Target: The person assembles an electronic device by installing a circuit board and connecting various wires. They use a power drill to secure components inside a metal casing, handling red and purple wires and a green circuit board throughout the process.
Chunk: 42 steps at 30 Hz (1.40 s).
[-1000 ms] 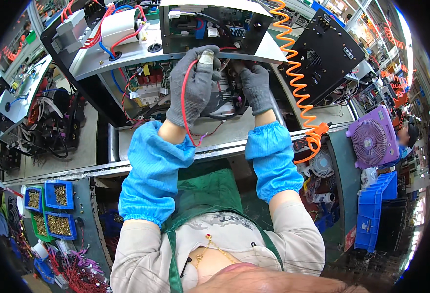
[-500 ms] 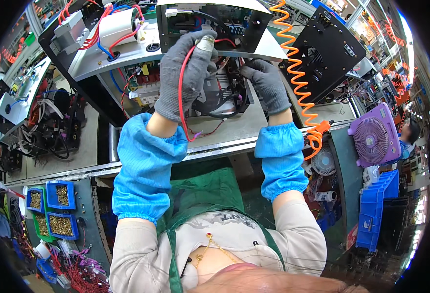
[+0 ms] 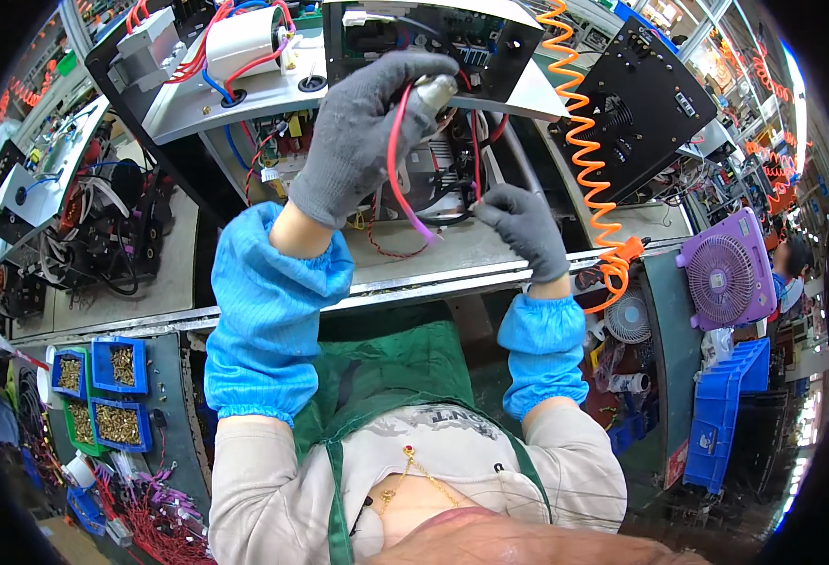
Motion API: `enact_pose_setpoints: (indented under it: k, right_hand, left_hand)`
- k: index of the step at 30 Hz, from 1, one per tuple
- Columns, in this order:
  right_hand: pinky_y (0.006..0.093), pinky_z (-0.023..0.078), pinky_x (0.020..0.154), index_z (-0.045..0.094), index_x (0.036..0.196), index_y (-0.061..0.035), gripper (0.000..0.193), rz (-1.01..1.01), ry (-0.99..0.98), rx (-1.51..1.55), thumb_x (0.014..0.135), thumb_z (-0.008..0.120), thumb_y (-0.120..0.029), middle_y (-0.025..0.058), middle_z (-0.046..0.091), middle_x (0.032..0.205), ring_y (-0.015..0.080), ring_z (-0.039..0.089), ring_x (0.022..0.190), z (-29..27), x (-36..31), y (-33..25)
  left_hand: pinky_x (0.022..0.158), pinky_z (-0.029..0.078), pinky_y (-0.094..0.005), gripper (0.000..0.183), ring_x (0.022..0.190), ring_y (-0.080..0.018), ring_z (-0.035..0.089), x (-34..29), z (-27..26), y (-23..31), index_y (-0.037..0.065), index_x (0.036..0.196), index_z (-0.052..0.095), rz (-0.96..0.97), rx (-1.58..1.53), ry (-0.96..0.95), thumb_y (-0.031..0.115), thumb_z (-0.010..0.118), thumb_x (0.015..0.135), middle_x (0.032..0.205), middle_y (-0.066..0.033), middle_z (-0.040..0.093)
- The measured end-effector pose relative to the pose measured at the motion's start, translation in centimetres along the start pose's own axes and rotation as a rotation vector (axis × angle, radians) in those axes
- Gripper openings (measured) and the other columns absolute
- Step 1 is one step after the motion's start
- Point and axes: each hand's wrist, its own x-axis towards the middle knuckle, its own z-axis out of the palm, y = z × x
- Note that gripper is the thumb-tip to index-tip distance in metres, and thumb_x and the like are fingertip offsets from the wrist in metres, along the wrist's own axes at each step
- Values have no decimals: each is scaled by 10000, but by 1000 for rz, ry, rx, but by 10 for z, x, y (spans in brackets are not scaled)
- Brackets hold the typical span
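Nearest: green apron (image 3: 400, 363), below edge of tabletop (image 3: 471, 250). Just past that edge, pinching lower end of straight red wire (image 3: 476, 160) between fingers (image 3: 490, 209) of gloved right hand (image 3: 525, 231), with wire running up toward open chassis (image 3: 268, 96). Slightly farther, gripping looped red wire (image 3: 393, 165) in gloved left hand (image 3: 358, 141), fingers curled closed, raised in front of chassis; purple sleeve (image 3: 422, 229) on loose end, hanging over tabletop. Other end lost behind glove, can't trace. For handling: probably best to pinch close to tip, draw steadily, no jerking; keep both wires apart so as not to tangle. Likely worth easing insulation away from metal plate edge, and watching for catches among inner parts, partly hidden behind left hand. Beyond: white cylinder (image 3: 243, 42) on top plate, near red and blue leads. To the right, orange coiled hose (image 3: 582, 122). Farther off, tilted black fan panel (image 3: 659, 85).
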Motion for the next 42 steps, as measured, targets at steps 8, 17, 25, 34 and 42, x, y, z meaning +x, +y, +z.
enact_pose_setpoints:
  k: [8, 17, 25, 34, 42]
  right_hand:
    - [238, 424, 484, 619, 873, 10, 198, 334, -103, 341, 818, 653, -178, 30, 561, 647, 89, 515, 536, 95, -10, 62]
    - [306, 490, 569, 639, 908, -37, 182, 176, -142, -4, 782, 660, -167, 121, 649, 722, 175, 616, 583, 133, 37, 61]
    - [309, 486, 508, 610, 932, -25, 148, 179, 83, 505, 796, 606, -82, 75, 636, 739, 140, 585, 541, 185, 37, 33]
    - [304, 469, 513, 610, 992, -29, 242, 232, -107, 430, 778, 649, -135, 58, 593, 658, 132, 576, 563, 205, 44, 39]
    - [292, 514, 580, 628, 1071, -34, 375, 160, -130, -23, 715, 709, -118, 113, 679, 851, 184, 655, 662, 206, 36, 34]
  left_hand:
    - [672, 478, -198, 281, 757, -46, 558, 6, -8, 6, 59, 1155, 598, 103, 175, -105, 242, 511, 960, 863, -4, 628]
    - [670, 479, -210, 335, 784, -107, 592, 30, -32, 39, 83, 1221, 568, -295, -70, -208, 256, 547, 935, 959, -50, 640]
    - [669, 506, -261, 257, 774, -156, 630, 57, -26, 54, 33, 1113, 624, 168, 252, -465, 168, 608, 894, 893, -105, 683]
    - [626, 494, -293, 182, 643, -130, 593, 65, -22, 74, 29, 947, 683, 83, 361, -428, 178, 656, 846, 766, -126, 671]
    - [715, 511, -377, 323, 786, -330, 648, 73, 1, 40, 32, 1124, 578, 371, 798, -511, 67, 615, 806, 882, -188, 651]
